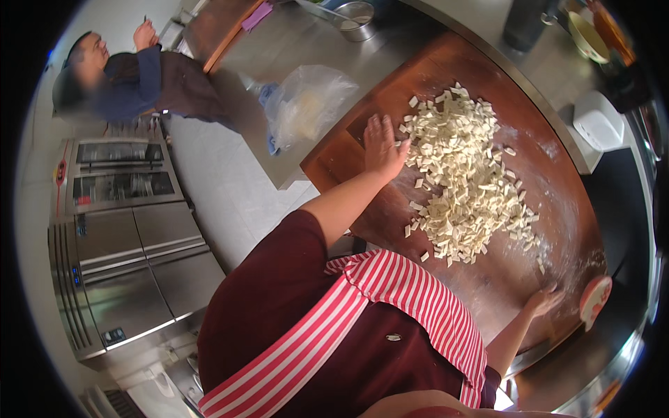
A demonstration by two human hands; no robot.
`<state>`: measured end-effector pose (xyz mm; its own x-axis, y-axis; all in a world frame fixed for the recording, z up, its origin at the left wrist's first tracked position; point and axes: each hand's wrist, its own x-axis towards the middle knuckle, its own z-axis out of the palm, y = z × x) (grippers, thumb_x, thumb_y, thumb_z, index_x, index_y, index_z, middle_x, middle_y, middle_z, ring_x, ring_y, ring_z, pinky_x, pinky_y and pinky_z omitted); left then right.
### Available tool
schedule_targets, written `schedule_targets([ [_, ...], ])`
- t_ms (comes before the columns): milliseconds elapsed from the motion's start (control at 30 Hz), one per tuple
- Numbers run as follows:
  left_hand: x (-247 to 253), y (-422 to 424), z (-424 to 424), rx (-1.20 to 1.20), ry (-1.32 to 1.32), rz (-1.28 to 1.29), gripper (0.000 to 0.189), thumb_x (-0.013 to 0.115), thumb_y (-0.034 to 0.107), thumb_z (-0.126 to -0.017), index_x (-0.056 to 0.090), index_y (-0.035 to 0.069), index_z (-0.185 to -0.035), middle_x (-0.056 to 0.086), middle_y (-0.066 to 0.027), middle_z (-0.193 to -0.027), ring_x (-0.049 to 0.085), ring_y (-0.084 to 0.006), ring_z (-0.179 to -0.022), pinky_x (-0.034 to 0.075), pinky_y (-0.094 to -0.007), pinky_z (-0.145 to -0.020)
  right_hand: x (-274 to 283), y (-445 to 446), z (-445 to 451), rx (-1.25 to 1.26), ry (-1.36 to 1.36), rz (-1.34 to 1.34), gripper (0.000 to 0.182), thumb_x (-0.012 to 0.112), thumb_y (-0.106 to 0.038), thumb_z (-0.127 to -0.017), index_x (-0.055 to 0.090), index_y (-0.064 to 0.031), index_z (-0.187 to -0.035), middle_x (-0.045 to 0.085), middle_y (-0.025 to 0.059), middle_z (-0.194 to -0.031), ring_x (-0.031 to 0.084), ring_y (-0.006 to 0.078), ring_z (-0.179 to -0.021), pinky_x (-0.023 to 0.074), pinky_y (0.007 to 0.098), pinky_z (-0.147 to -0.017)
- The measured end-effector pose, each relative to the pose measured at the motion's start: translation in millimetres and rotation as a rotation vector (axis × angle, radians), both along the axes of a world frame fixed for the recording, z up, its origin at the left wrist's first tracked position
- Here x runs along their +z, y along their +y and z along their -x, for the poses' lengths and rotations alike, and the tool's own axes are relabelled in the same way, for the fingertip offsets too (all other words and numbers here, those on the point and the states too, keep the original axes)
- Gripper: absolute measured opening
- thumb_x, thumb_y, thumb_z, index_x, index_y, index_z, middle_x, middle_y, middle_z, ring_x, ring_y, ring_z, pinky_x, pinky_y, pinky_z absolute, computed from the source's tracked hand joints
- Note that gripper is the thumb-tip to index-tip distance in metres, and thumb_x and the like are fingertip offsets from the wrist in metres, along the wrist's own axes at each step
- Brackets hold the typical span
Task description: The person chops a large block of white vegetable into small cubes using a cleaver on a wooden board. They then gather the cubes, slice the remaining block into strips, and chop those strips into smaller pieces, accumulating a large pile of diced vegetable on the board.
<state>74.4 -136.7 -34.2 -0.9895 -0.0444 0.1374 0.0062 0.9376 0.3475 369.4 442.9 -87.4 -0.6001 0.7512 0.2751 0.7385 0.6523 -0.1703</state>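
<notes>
A loose heap of small pale cut dough pieces [460,172] covers the middle of a dusted brown wooden board [549,204]. My left hand [385,146] lies at the heap's left side, palm down, its fingers spread a little and its thumb side against the outermost pieces. On the right, my right hand [546,301] is low over the board near its front edge, apart from the heap. Its fingers are extended and I see nothing held in them. White flour streaks the board around the right hand and along the far side.
A clear plastic bag [308,112] with pale contents lies on the steel counter [282,47], near a metal pot [358,23]. A round red-and-white object [596,298] sits by the board's right edge. White container [598,120] behind; another person [136,83] stands left.
</notes>
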Motion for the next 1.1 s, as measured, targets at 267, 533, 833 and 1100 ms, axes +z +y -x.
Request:
schedule_targets([
  [267, 20, 24, 80, -0.126, -0.052, -0.074, 0.076, 0.057, 0.045, -0.093, 0.029, 0.005, -0.152, 0.031, -0.0226, -0.155, 0.024, -0.0395, -0.145, 0.019, -0.0454, -0.12, 54, -168, 205, 0.609, 0.099, 0.309, 0.053, 0.05, -0.026, -0.099, 0.042, -0.0028, -0.145, 0.043, 0.0198, -0.149, 0.037, 0.0377, -0.139, 0.0262, 0.0462, -0.117],
  [533, -3, 5, 112, -0.076, 0.298, -0.077, 0.048, 0.046, 0.032, -0.094, 0.051, 0.013, -0.137, 0.051, -0.0137, -0.141, 0.034, -0.0396, -0.139, 0.013, -0.063, -0.113, 70, -254, 252, 1.211, 0.349, 0.467, 0.066, 0.048, -0.046, -0.099, 0.037, -0.003, -0.148, 0.042, 0.0167, -0.151, 0.037, 0.0372, -0.14, 0.0309, 0.0475, -0.117],
  [833, 0, 57, 197, -0.563, 0.11, -0.286, 0.053, 0.047, 0.042, -0.097, 0.048, 0.013, -0.142, 0.05, -0.0159, -0.144, 0.043, -0.0344, -0.135, 0.026, -0.0481, -0.115, 74, -256, 418, 0.995, -0.237, 0.276, 0.072, 0.037, -0.058, -0.1, 0.024, -0.0125, -0.154, 0.033, 0.0152, -0.156, 0.023, 0.03, -0.148, 0.0171, 0.0406, -0.122],
  [1100, 4, 75, 124, -0.906, -0.219, -0.246, 0.058, 0.049, 0.041, -0.099, 0.045, 0.006, -0.145, 0.039, -0.0086, -0.155, 0.026, -0.0286, -0.147, 0.018, -0.0459, -0.12, 67, -286, 350, 1.404, -0.012, 0.439, 0.056, 0.061, -0.038, -0.093, 0.049, -0.0111, -0.141, 0.047, 0.0161, -0.147, 0.041, 0.035, -0.138, 0.032, 0.046, -0.117],
])
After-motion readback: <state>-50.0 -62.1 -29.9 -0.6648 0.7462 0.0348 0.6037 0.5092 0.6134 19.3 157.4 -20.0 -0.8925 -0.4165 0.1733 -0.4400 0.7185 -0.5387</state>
